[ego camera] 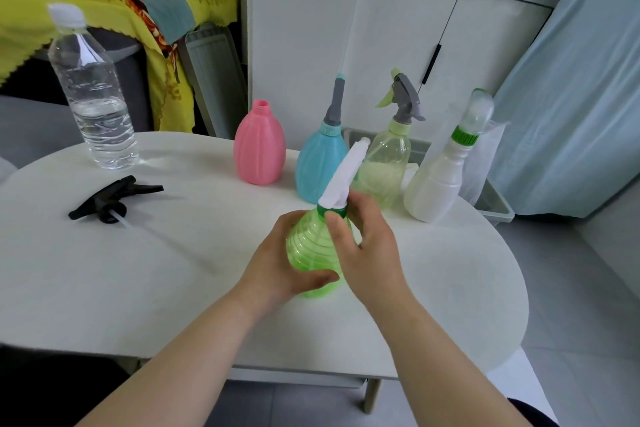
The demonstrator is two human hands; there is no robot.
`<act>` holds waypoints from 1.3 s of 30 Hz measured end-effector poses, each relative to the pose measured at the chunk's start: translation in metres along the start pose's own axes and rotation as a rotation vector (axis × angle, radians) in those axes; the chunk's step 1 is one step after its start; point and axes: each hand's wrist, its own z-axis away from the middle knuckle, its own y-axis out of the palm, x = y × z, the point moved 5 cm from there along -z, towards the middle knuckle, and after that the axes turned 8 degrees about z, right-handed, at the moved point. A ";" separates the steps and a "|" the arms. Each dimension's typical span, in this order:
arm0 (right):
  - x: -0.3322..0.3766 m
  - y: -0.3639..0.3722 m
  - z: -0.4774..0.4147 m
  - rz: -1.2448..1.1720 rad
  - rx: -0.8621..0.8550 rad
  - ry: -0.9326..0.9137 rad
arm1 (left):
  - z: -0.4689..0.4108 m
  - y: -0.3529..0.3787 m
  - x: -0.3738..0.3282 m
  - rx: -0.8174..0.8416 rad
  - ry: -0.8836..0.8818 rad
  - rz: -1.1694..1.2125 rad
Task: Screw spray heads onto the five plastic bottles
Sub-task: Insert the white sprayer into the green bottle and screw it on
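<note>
Behind the right hand (363, 246) gripping its collar, the green bottle (311, 250), left hand (287, 263)-held, is half hidden.

Table (138, 288): water bottle (93, 97) far left, loose spray head (114, 201) before it. Back row, left to right — open bottle (259, 149), three bottles with heads. Held bottle (315, 253) in front, centre.

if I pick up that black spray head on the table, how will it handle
The black spray head will probably feel light and rigid, being small moulded plastic. Its thin clear dip tube will likely flex and dangle. Lying on its side on the table, it seems unlikely to roll.
</note>
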 end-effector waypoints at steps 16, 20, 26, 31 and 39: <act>0.001 0.008 -0.012 -0.022 0.103 0.001 | -0.003 -0.001 0.002 0.013 -0.023 -0.004; -0.001 -0.003 -0.007 -0.042 0.233 0.004 | -0.005 -0.002 0.002 0.025 -0.025 0.005; -0.004 -0.006 -0.016 -0.021 0.058 0.066 | -0.004 -0.002 0.001 0.023 -0.034 0.008; -0.006 0.008 -0.013 -0.019 -0.079 0.130 | -0.004 -0.001 0.000 0.012 -0.040 -0.011; -0.010 0.006 0.003 -0.118 0.098 0.028 | -0.004 -0.001 0.003 0.007 -0.032 0.013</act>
